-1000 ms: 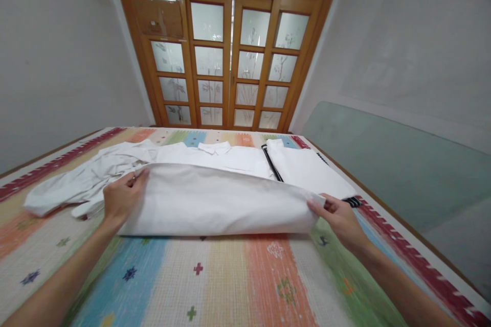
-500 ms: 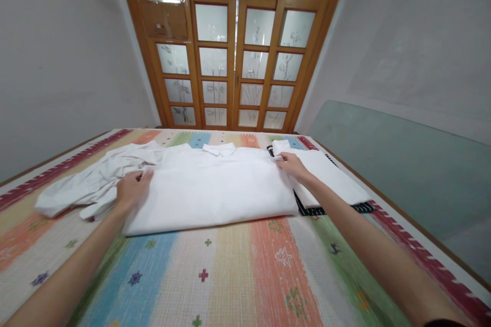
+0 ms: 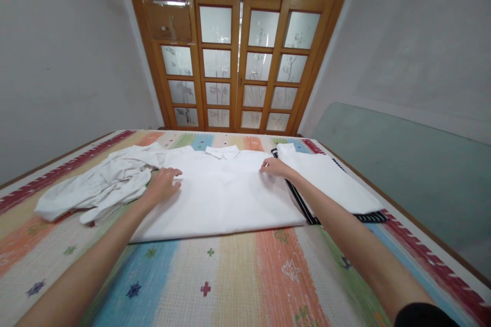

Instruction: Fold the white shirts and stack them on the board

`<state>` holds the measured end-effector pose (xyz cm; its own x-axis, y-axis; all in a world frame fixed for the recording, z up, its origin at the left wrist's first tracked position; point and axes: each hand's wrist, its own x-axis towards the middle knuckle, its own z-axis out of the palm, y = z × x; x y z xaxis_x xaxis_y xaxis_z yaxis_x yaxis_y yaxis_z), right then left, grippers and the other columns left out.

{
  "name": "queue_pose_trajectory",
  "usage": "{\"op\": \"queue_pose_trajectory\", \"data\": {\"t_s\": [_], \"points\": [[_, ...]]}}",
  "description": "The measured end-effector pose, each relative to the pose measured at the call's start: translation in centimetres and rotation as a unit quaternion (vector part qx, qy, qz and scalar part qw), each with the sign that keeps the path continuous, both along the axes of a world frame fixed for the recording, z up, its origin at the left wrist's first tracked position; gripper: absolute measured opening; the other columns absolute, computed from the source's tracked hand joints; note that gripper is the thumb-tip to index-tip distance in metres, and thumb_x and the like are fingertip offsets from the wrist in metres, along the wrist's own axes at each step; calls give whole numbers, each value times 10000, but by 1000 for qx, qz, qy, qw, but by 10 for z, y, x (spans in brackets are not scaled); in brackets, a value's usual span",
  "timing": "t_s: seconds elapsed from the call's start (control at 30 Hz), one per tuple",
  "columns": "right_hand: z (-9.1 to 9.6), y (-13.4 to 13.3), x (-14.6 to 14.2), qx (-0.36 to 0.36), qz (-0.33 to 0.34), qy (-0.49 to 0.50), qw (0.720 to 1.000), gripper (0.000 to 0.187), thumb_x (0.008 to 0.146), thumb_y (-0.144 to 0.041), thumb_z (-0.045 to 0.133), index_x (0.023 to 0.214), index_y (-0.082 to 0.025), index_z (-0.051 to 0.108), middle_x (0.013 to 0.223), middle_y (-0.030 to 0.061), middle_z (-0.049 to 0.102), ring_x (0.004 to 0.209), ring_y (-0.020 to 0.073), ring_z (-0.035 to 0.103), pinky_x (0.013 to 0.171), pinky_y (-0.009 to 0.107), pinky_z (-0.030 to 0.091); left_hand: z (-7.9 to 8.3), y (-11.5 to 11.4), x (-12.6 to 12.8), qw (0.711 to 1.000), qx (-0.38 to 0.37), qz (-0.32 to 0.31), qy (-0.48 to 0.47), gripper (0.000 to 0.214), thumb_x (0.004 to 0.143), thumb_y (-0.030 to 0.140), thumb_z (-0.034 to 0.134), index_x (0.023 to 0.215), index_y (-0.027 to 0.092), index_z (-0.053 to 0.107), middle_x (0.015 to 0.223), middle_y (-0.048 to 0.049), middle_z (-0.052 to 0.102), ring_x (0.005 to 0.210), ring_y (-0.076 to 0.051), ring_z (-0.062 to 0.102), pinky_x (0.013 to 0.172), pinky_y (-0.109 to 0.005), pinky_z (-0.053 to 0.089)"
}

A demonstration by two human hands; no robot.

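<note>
Lying flat in front of the person, a white fabric shirt with a pointed collar (image 3: 222, 199) is folded into a broad rectangle, its collar at the far edge and its straight fold at the near edge. The left hand (image 3: 164, 184) is over the shirt's upper left part, thumb and fingers spread apart, with nothing gripped between them. The right hand (image 3: 274, 166) is at the upper right part, fingers curled and thumb close by; whether it pinches any fabric cannot be told.

To the left, a loose heap of crumpled white cloth (image 3: 115, 173) lies right next to the shirt. To the right, a neatly folded white garment (image 3: 330, 179) rests on black-and-white striped fabric (image 3: 372, 217), whose edges show along two sides. Everything lies on a multicoloured striped woven cloth (image 3: 230, 286) with small star and cross motifs. Beyond stand brown wooden doors with frosted glass panes (image 3: 245, 87); a pale green rounded panel (image 3: 402, 148) runs along the right-hand wall.
</note>
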<state>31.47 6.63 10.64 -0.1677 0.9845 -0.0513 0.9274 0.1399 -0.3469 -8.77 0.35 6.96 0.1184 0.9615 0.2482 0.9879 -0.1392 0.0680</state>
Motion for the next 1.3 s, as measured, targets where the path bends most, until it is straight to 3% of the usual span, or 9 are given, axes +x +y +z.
{"op": "queue_pose_trajectory", "data": {"t_s": [0.13,0.23,0.33,0.5,0.7,0.87,1.03,1.17,1.3], "points": [[1,6,-28,-37,36,5,999,246,815,-346,665,956,-157,732,1095,84,718,1003,201,648,805,218,458,-7,10,37,990,-43,-125,-57,329,816,299,481,1068,175,654,1101,-106,687,1053,-269,608,967,-396,445],[1,7,-48,-50,53,32,997,227,802,-348,689,944,-177,733,1123,65,714,1030,193,644,820,214,463,-10,14,61,981,-48,-169,-78,346,837,341,481,1077,155,647,1122,-129,670,1073,-266,599,993,-389,433],[1,8,-61,-55,61,50,995,201,754,-307,733,908,-179,731,1109,59,715,1022,190,643,803,211,469,-8,18,76,982,-61,-159,-79,368,791,297,524,1110,153,636,1171,-135,649,1129,-279,575,1018,-402,416],[1,11,-66,-83,66,94,990,264,664,-247,786,905,-163,721,1054,62,716,935,186,650,705,212,473,-1,31,86,983,-86,-143,-82,466,670,215,579,1129,154,631,1034,-94,666,1011,-248,620,914,-338,479],[11,3,-58,-70,31,54,996,375,671,-466,786,900,-179,710,1079,86,707,956,230,645,689,244,480,5,36,91,982,-91,-143,-83,402,635,216,586,1018,141,685,1041,-122,673,1054,-292,610,942,-352,464],[18,-11,-57,-83,77,32,993,420,653,-517,794,888,-174,735,1026,95,722,937,251,658,714,260,490,16,21,91,978,-97,-154,-98,330,661,204,566,968,165,680,1005,-94,706,1002,-266,641,896,-324,478],[15,-23,-53,-84,198,166,962,516,713,-256,755,1209,-154,659,966,82,732,880,206,676,747,263,505,31,-4,85,960,-79,-195,-186,407,711,197,528,1105,199,629,963,-37,720,867,-197,661,812,-292,484],[17,-33,-50,-89,271,270,920,620,688,-196,732,1292,-169,596,1190,122,676,1072,238,640,799,286,525,45,-26,81,960,-65,-175,-207,503,706,223,550,1208,201,577,939,-26,724,808,-188,646,769,-287,475],[30,-50,-51,-103,326,309,888,654,724,-186,687,1360,-188,529,1344,132,585,1196,255,582,863,323,528,58,-42,78,971,-75,-131,-183,448,728,379,607,1137,195,619,843,-25,702,758,-197,637,714,-285,458]]}}
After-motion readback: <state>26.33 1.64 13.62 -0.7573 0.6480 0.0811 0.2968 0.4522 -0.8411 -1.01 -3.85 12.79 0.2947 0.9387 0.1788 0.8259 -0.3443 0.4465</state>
